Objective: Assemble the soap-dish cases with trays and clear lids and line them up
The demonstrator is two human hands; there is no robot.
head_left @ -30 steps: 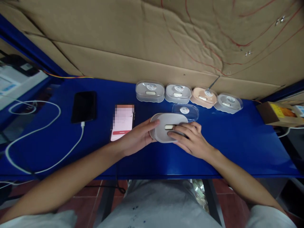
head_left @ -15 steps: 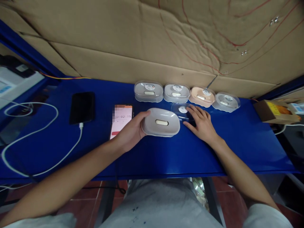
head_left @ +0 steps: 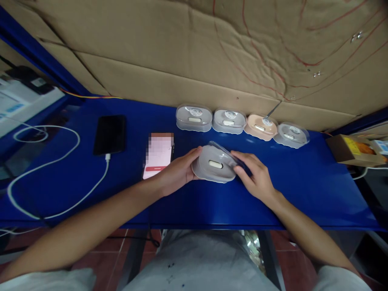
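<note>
A left hand [head_left: 180, 171], curled thumb-over-rim, grips the left end of a grey oval box [head_left: 207, 173] above a blue surface [head_left: 197, 210], apparently steadying it while leaving its top accessible. The partly closed right hand [head_left: 254, 178] pinches a clear lid [head_left: 223, 150] by its right side, tilted against the box, a hold that seems to keep the fingers outside the rim. Behind, three lidded grey boxes [head_left: 194, 119] and a peach box [head_left: 261, 127] form a row, perhaps to spare working room, along a cardboard-covered wall [head_left: 130, 48]. A lit smartphone [head_left: 157, 153] lies near the left hand; red tiles [head_left: 107, 262] show below.
</note>
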